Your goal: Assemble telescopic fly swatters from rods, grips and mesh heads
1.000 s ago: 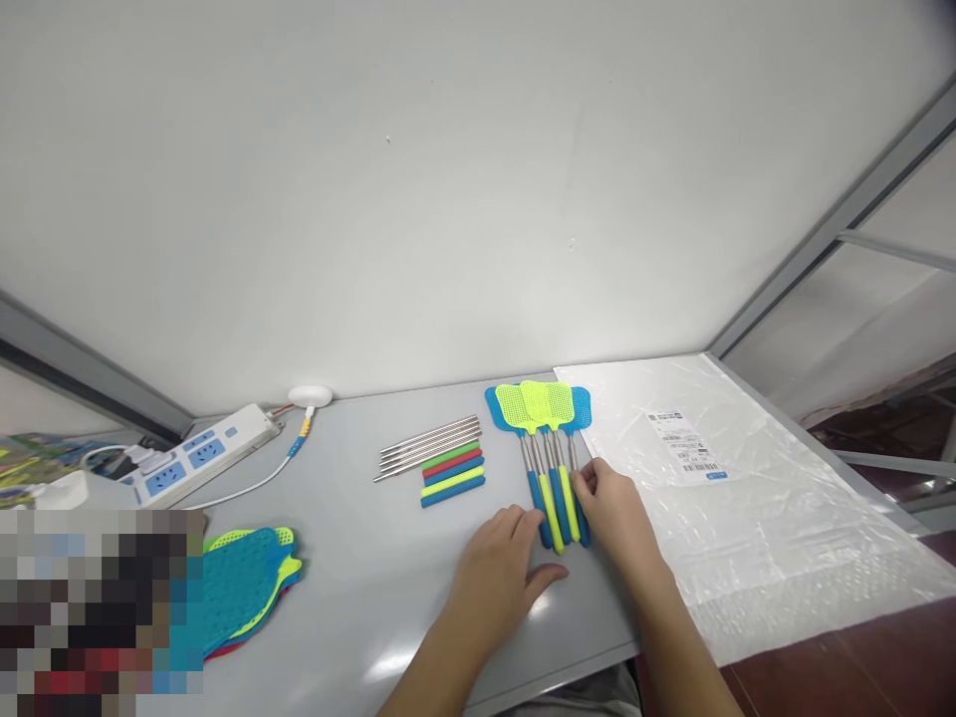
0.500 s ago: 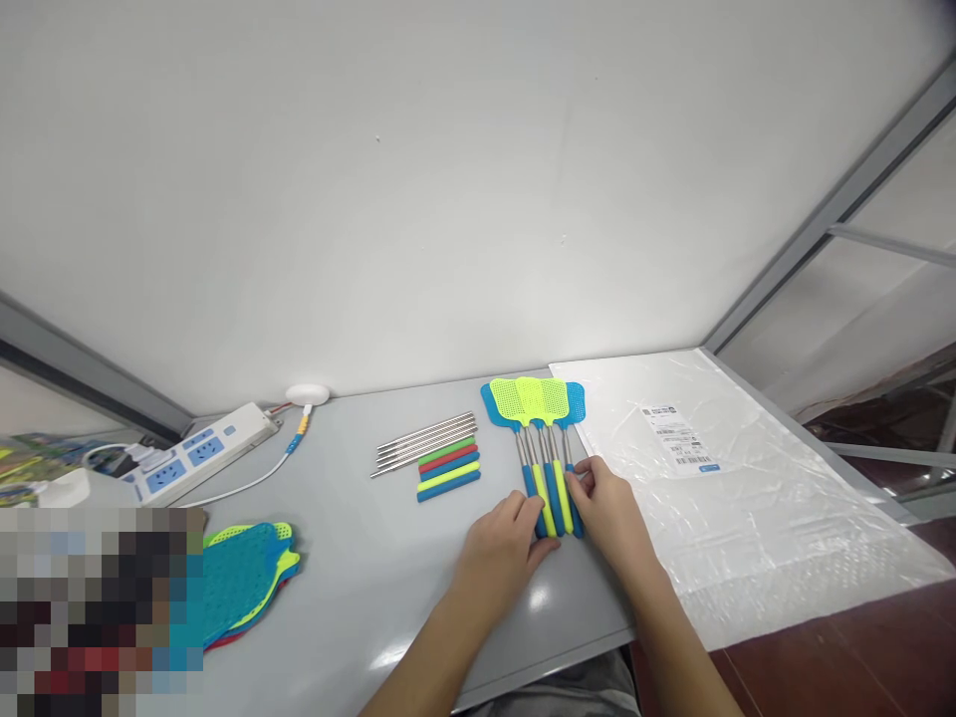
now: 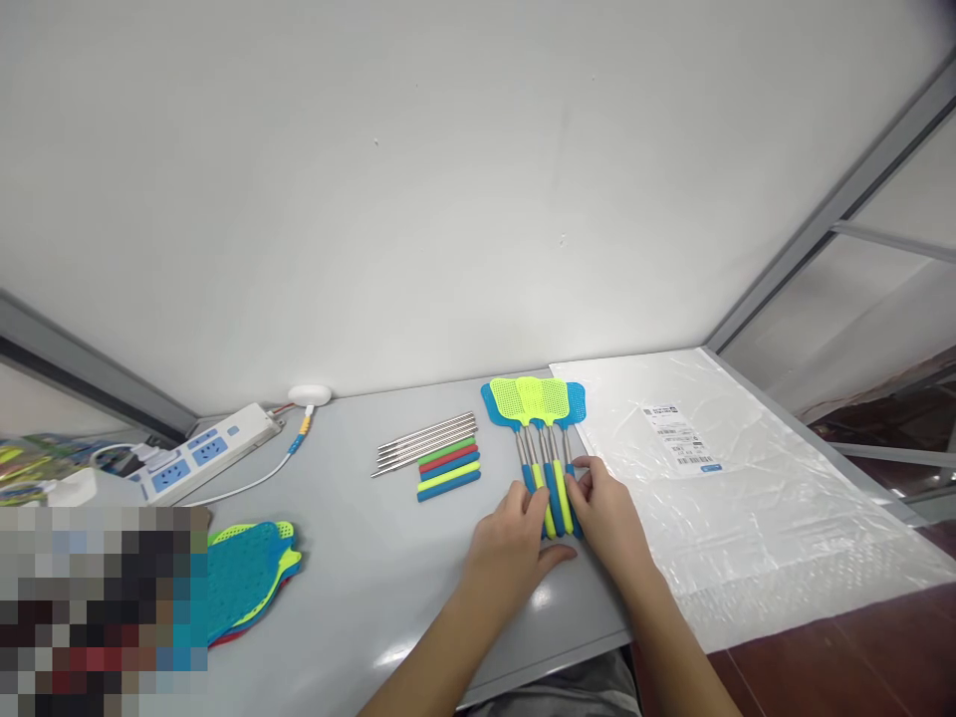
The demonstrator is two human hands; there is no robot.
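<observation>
Several fly swatters [image 3: 531, 401] lie side by side on the table, their yellow and blue mesh heads overlapping at the far end. Their metal shafts run down to blue and yellow handles [image 3: 554, 498]. Along the left side of the handles rests my left hand [image 3: 512, 538], fingers against the outermost blue handle and thumb stretched out below the handle ends. On the other side my right hand [image 3: 606, 503] has its fingers bent around the rightmost blue handle, thumb and forefinger close together. The palms and some fingertips are hidden.
Left of the swatters are loose metal rods [image 3: 425, 443] and several coloured handle tubes [image 3: 449, 473]. Swatter heads [image 3: 250, 578] are stacked at lower left, near a power strip [image 3: 198, 453] and white cable. White bubble wrap [image 3: 717, 528] covers the table's right side.
My left hand has shifted slightly right and upward along the handles, and its thumb now reaches further right beneath their ends. My right hand and the swatters look nearly unmoved.
</observation>
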